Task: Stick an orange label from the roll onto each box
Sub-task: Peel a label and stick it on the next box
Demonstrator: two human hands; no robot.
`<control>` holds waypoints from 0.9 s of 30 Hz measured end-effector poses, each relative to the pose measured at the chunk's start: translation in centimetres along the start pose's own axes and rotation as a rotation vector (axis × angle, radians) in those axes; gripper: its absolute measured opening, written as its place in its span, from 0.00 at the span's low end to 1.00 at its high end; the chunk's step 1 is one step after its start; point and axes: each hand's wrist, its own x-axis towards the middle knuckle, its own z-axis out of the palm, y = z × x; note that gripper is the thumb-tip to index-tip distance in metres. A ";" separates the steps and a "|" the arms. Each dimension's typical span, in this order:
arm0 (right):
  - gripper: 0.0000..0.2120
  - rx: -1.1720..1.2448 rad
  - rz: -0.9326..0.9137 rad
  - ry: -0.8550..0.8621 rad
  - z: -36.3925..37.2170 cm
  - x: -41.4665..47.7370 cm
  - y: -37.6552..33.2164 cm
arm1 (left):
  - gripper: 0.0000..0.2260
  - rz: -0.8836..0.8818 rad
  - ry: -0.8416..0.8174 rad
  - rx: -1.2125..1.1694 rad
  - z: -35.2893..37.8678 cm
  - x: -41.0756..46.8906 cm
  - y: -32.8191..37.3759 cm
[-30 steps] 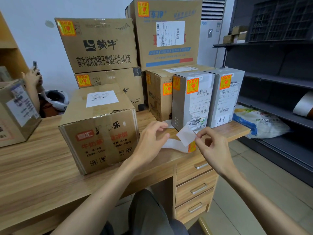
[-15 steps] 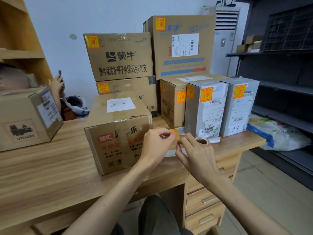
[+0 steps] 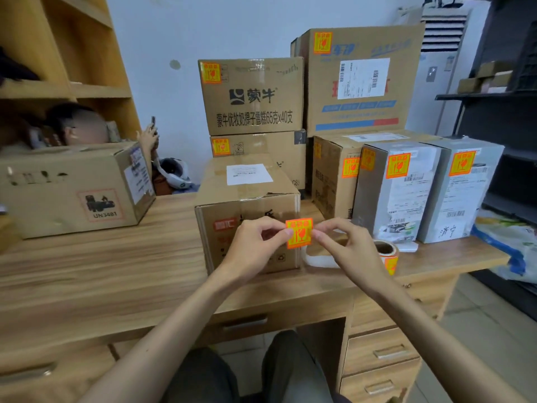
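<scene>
From my end the bench (image 3: 116,271) fills the lower view. The stacked boxes (image 3: 363,82) at its back are the biggest things on it, and each front I can see shows an orange sticker near an upper corner, as do the grey cartons (image 3: 406,199) standing upright at the right. I read those as finished and pushed back to leave working room. The near box (image 3: 247,199) sits alone toward the front edge, printed side facing me, with only a white sheet on top. I see no orange sticker on it, so I judge it is the one being done, pulled forward for easy reach. The left-side box (image 3: 72,187) stands well apart, and the faces I can see carry no such sticker either.

Both forearms reach in from below and meet in front of the near box. The left hand (image 3: 255,248) and right hand (image 3: 348,248) are each curled, fingertips pinching opposite side edges of the orange label (image 3: 299,232). The roll (image 3: 388,254) stands on the bench just right of the right hand, with loose white backing beside it — parked close for the next peel, I would say. The label itself is held flat and upright, print toward me, before the upper right of the box front. Whether it touches the cardboard I cannot tell. Gripping it by both edges likely keeps it taut and level — and the fingers mostly off the glue
</scene>
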 end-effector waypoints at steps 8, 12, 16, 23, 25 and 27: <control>0.02 0.182 -0.029 -0.142 4.8 1.2 -2.1 | 0.02 0.019 0.104 0.031 -5.4 -2.0 -1.2; 0.03 0.175 -0.038 -0.146 7.3 1.8 -3.6 | 0.02 0.006 0.194 0.095 -7.5 -2.9 -1.6; 0.04 0.059 -0.064 -0.111 9.9 2.5 -4.0 | 0.03 -0.033 0.310 0.194 -8.9 -3.4 -2.1; 0.04 -0.032 -0.082 -0.041 12.0 2.7 -5.0 | 0.04 -0.084 0.460 0.271 -9.6 -3.6 -2.6; 0.04 -0.054 -0.076 -0.006 12.2 2.9 -5.2 | 0.06 -0.079 0.475 0.298 -9.5 -3.5 -2.4; 0.05 -0.071 -0.073 0.016 12.2 3.0 -5.5 | 0.08 -0.076 0.498 0.344 -9.3 -3.4 -2.3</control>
